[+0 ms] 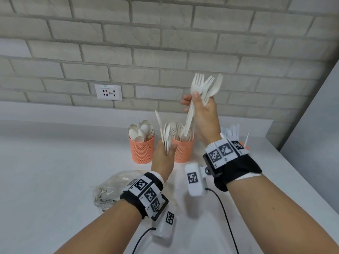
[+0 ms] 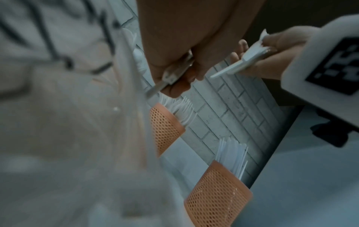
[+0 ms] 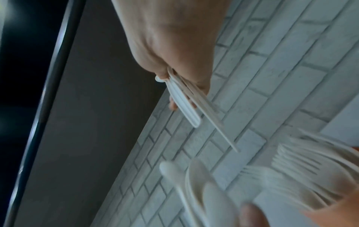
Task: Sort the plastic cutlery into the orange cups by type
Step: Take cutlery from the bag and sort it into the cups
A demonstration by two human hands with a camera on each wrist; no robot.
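Observation:
Three orange mesh cups stand near the wall. The left cup [image 1: 141, 150] holds spoons, the middle cup [image 1: 183, 153] [image 2: 165, 127] forks, and the right cup [image 2: 217, 195] knives, mostly hidden behind my right wrist in the head view. My right hand [image 1: 194, 101] [image 3: 174, 46] is raised above the middle cup and grips a fan of white forks [image 1: 202, 85] with one other piece. One fork [image 1: 189, 118] hangs lower, its handle over the fork cup. My left hand [image 1: 167, 149] [image 2: 174, 61] holds a bunch of spoons [image 1: 166, 133] upright between the left and middle cups.
A crumpled clear plastic bag [image 1: 113, 187] lies on the white counter [image 1: 55, 162] by my left wrist. A wall socket [image 1: 108, 92] sits on the brick wall behind. The counter ends at an edge [image 1: 302, 180] on the right.

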